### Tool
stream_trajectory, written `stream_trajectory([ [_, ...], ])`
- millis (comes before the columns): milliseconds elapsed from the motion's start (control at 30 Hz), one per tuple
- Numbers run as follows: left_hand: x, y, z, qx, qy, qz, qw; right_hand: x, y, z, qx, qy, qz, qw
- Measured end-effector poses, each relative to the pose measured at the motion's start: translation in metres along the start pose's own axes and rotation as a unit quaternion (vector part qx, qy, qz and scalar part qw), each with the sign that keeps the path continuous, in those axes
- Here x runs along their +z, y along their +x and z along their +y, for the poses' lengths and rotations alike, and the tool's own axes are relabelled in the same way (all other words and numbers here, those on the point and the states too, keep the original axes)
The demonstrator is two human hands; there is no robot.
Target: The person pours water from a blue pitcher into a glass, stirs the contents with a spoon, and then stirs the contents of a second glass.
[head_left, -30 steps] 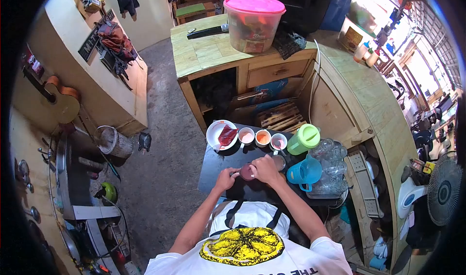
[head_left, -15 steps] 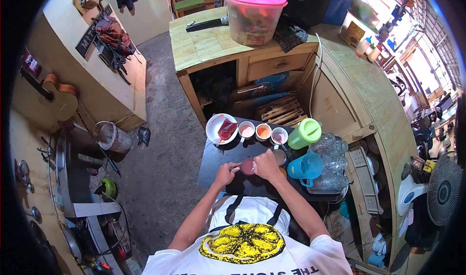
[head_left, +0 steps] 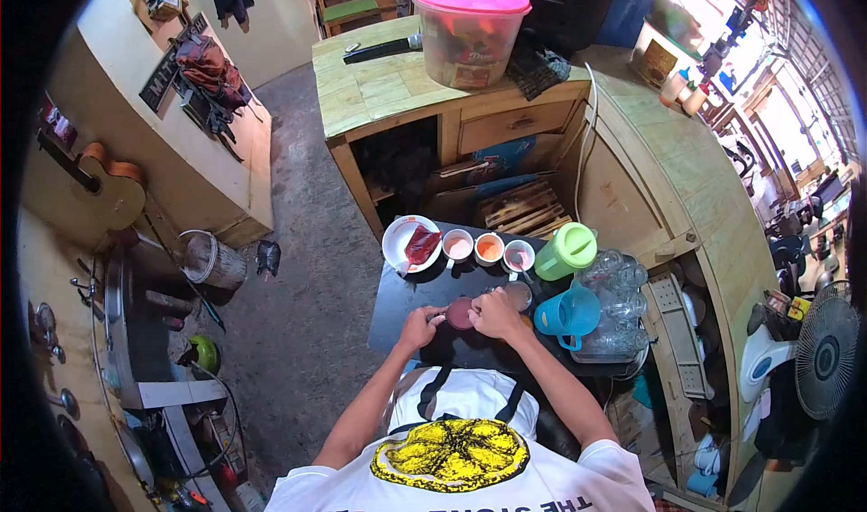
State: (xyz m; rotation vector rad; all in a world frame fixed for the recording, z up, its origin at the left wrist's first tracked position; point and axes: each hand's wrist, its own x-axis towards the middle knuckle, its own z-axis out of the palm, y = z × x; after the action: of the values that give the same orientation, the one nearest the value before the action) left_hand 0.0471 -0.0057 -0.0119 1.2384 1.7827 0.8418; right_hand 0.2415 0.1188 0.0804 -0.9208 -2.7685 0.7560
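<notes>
On the dark table [head_left: 388,309] my left hand [head_left: 421,326] grips the left side of a cup with dark red contents [head_left: 461,313]. My right hand [head_left: 497,313] is closed at the cup's right edge; what its fingers pinch is too small to make out. Just behind my right hand stands a glass [head_left: 517,295]. Farther back are a white bowl [head_left: 397,234] with a dark red packet [head_left: 422,244] in it, a cup with pale pink contents [head_left: 458,244], a cup with orange contents [head_left: 489,248] and a third cup with a spoon [head_left: 518,256].
A green pitcher [head_left: 566,251], a blue pitcher [head_left: 567,315] and a tray of upturned glasses [head_left: 619,309] stand at the right. Behind is a wooden counter [head_left: 379,83] with a pink-lidded tub [head_left: 470,38]. A fan [head_left: 824,354] is at far right.
My right hand has shifted slightly, its fingers now lower at the cup's edge. The cup and my left hand stay almost in the same place.
</notes>
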Motion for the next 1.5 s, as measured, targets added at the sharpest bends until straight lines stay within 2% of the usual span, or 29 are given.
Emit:
stream_trajectory([
  [100,0.002,0.002,-0.005,0.008,0.012,0.006,1.0,0.0,0.0,-0.002,-0.004,0.024,0.106,0.994],
  [200,0.003,0.002,-0.007,0.011,0.0,0.008,1.0,-0.005,0.0,-0.001,-0.025,-0.078,0.092,0.992],
  [300,0.004,0.002,-0.007,-0.004,-0.001,0.003,1.0,0.006,-0.003,0.005,-0.045,-0.06,0.006,0.997],
  [400,0.003,0.001,-0.005,0.004,0.002,0.007,1.0,0.009,-0.004,-0.002,-0.038,0.008,0.045,0.998],
  [500,0.004,0.001,-0.004,0.012,0.002,0.009,1.0,0.005,-0.002,-0.002,-0.04,-0.041,0.143,0.988],
  [600,0.005,-0.001,-0.003,0.001,-0.004,0.014,1.0,0.001,-0.004,-0.002,0.01,-0.097,0.017,0.995],
  [700,0.004,0.001,-0.003,0.002,-0.005,0.008,1.0,0.006,-0.004,0.0,-0.032,-0.026,0.011,0.999],
  [800,0.004,0.0,-0.001,-0.004,0.003,0.01,1.0,0.007,0.001,-0.003,-0.042,-0.021,0.115,0.992],
  [900,0.002,-0.001,0.003,-0.013,0.012,0.0,1.0,-0.005,0.001,-0.005,-0.02,-0.1,0.086,0.991],
  [1000,0.002,-0.001,0.002,-0.011,0.003,0.003,1.0,-0.001,-0.002,0.003,-0.026,-0.065,0.003,0.998],
  [1100,0.003,0.0,-0.003,-0.005,0.003,0.008,1.0,0.0,0.001,0.005,-0.048,0.012,0.004,0.999],
  [1200,0.004,0.001,-0.005,-0.003,0.01,0.006,1.0,-0.006,0.002,0.0,-0.029,-0.015,0.077,0.997],
  [1300,0.005,0.001,-0.005,0.004,0.001,0.01,1.0,-0.008,0.002,0.002,-0.012,-0.102,0.047,0.994],
  [1400,0.003,-0.001,0.001,-0.003,-0.002,0.008,1.0,-0.006,-0.001,0.004,-0.029,-0.068,-0.019,0.997],
  [1500,0.002,-0.003,0.005,-0.003,0.002,0.012,1.0,0.001,-0.002,0.001,-0.054,0.011,0.026,0.998],
])
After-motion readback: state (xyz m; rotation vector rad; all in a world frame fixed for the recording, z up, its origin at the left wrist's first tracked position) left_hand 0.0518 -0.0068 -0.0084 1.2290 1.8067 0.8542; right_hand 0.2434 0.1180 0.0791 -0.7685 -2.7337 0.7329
